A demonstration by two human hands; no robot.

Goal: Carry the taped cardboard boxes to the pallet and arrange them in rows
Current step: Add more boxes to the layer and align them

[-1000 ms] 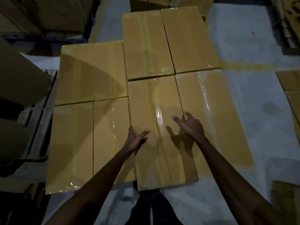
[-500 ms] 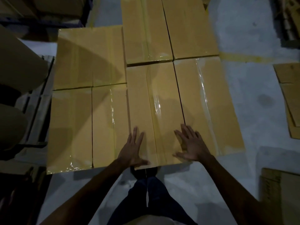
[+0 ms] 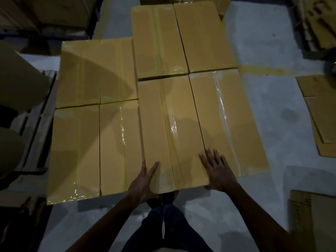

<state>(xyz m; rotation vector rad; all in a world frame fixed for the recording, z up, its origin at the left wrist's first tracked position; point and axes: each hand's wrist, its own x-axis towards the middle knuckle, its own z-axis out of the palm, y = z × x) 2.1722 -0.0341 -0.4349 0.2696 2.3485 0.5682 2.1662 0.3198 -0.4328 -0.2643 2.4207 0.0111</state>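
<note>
Head view shows eight taped cardboard boxes [image 3: 116, 73] lying edge to edge in rows, ahead of the hands and to either side of them. The left hand [image 3: 143, 180] and the right hand [image 3: 218, 171] are apart, each with straight fingers laid flat on the top of the nearest box [image 3: 172, 124], close to its near edge. The left is at the box's near left corner. The right lies over the seam with the neighbour box [image 3: 229, 120]. Neither hand grips anything.

This box appears to be set in its place and is likely being pressed square against the others. The layer looks well on its way. The pallet beneath is hidden by the boxes, so whether any room is left cannot be told, nor how many boxes wait to be carried.

The nearest box is long and yellow-brown, with its flaps closed. A glossy strip of clear tape runs lengthwise down its middle and catches the dim light. No dents show. Right of the right hand, flat cardboard sheets [image 3: 323, 115] lie on the floor [image 3: 272, 110].
</note>
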